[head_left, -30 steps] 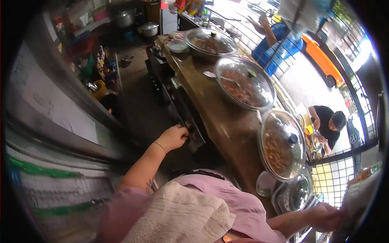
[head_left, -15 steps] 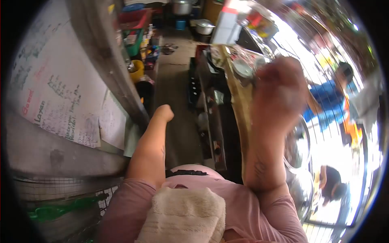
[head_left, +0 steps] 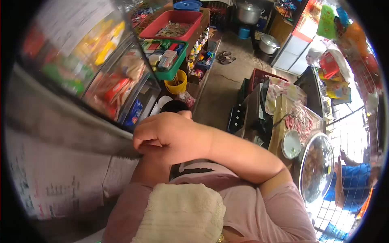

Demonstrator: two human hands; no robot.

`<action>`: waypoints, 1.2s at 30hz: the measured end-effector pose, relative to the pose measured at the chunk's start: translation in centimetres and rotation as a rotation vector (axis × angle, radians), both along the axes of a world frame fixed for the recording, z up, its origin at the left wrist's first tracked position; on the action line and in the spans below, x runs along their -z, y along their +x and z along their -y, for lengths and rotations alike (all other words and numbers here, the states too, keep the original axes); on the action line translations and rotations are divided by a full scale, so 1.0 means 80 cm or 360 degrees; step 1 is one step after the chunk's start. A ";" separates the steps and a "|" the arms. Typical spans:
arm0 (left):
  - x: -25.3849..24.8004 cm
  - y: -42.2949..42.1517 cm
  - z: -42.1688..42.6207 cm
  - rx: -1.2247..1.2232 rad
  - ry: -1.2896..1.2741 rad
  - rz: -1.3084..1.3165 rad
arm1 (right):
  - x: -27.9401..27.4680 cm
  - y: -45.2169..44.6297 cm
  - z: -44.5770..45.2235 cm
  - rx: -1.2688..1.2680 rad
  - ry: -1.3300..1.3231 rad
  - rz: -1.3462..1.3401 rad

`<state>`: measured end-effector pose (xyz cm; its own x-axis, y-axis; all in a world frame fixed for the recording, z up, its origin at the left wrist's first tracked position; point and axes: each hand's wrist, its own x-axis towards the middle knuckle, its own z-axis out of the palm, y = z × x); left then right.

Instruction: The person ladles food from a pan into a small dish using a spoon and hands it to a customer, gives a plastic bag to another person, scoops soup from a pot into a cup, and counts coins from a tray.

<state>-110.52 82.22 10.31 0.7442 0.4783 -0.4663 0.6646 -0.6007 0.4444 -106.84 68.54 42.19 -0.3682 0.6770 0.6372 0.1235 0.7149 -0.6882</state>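
My right arm reaches across my body to the left. My right hand (head_left: 168,135) is closed, its fingers curled in, with nothing visible in them; it lies over my left wrist, and I cannot tell whether the two touch. Behind it, only a small part of my left hand (head_left: 185,114) shows, so its fingers are hidden. A dark round object (head_left: 175,106) sits just beyond my hands. To their left stands a glass-sided case (head_left: 139,97) with packaged goods inside. A cream towel (head_left: 182,212) hangs over the front of my pink shirt.
Left of the aisle are a red tray (head_left: 172,20) with coins, a green basket (head_left: 172,73) and a yellow bucket (head_left: 177,86). On the right counter sit a white bowl (head_left: 291,144) and a glass-lidded pan (head_left: 317,168). A person in blue (head_left: 352,182) is beyond the wire grille.
My right hand has come down from its raised place at the right and swung left across my body, over my left wrist. The view has turned left, showing more of the glass case.
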 end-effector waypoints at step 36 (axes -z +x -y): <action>0.033 0.692 -0.441 0.0496 -0.0330 0.0408 | 0.107 0.752 -0.247 0.0505 -0.2117 0.0585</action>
